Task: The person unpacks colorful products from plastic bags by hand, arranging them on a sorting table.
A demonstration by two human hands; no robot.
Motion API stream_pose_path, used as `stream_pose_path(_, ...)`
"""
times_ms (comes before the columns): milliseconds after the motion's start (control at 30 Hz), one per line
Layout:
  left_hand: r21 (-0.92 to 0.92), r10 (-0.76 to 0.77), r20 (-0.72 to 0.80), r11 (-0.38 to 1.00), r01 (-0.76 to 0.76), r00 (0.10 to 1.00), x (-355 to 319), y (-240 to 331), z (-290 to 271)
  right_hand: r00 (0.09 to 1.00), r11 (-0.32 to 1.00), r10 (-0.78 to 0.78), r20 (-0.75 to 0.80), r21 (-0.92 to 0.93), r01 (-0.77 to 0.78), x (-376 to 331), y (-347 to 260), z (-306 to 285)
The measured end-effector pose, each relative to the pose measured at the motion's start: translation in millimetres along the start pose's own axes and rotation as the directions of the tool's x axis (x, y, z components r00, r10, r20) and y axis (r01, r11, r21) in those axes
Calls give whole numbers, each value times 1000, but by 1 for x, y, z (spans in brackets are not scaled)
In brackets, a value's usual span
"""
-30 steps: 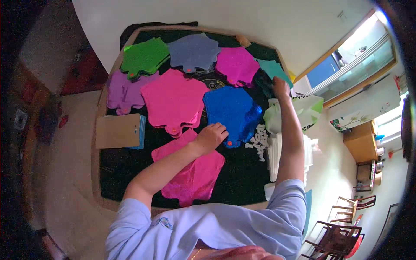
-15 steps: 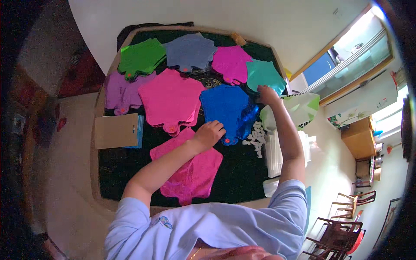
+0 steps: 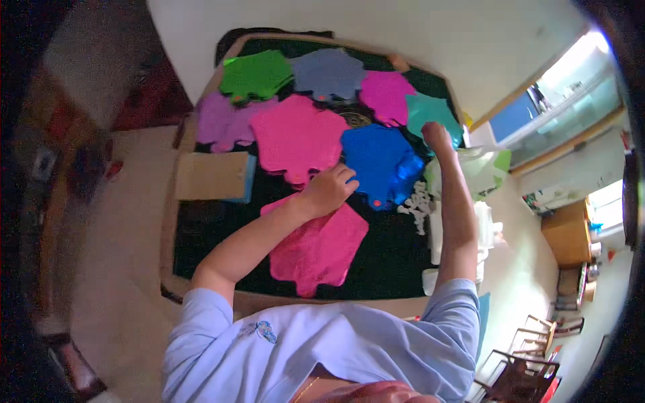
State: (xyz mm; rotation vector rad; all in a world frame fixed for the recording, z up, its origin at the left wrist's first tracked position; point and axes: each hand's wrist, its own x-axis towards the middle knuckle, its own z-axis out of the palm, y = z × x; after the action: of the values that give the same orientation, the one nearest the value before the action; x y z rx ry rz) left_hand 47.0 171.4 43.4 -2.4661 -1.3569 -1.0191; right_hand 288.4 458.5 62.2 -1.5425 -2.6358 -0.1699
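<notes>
Several stacks of flat, shiny, star-like foil sheets, which look like uninflated foil balloons, cover the dark table. My right hand is at the lower edge of the teal foil balloons, its fingers closed on that edge. Nearer me, my left hand hovers between the blue foil balloons and the large pink stack. Its fingers are bent and slightly apart, with blue showing between them. Below it, partly hidden by my left forearm, lies a single-looking deep pink foil balloon.
Green, grey-blue, magenta and lilac stacks line the far and left sides. A brown cardboard piece lies left. Small white plastic pieces, white sticks and a green-white bag are right.
The view has shifted, so the table sits farther right and higher. My left hand has drawn left, away from the blue stack. My right hand stays at the teal stack's lower edge.
</notes>
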Motion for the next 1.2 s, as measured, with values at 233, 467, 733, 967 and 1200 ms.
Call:
stream_pose_path(233,221,-113,161,972,75,980,-48,-84,-74,920,836,-303,-250,393,382,-12,-172,-39)
stream_pose_path(467,-90,-739,92,661,745,667,-124,-185,-148,721,603,-604,-338,397,692,0,-349,2)
stream_pose_path(733,403,-669,207,723,561,714,-97,-236,-153,793,635,-404,-456,485,602,48,-413,19)
stream_pose_path(967,440,-537,60,771,460,842,-74,-270,-130,806,691,-529,-265,416,591,62,-424,32)
stream_pose_path(1200,370,-607,219,776,511,764,-110,-268,-154,496,273,-757,-425,485,831,-2,-435,-15)
